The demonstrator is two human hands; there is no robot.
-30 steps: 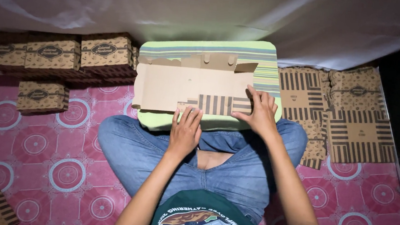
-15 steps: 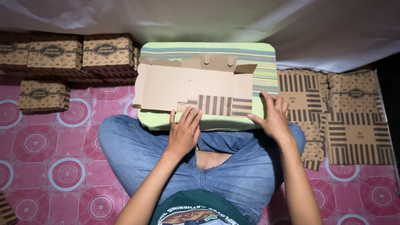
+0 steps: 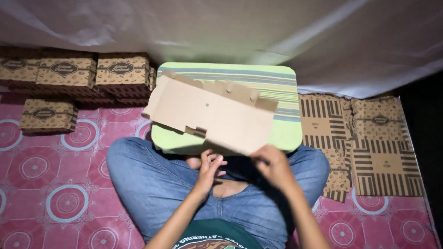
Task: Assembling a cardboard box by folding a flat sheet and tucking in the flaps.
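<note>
Head camera, steeply downward, near lap

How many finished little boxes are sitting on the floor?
4 show clearly: three side by side by the white sheet, left, middle, right, and one alone in front. They seem stacked on others, so more may be hidden.

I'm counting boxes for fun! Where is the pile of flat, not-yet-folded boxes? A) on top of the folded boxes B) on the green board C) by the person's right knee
C: the flat striped boxes lie on the floor mat beside the right knee, apart from the folded boxes.
</note>
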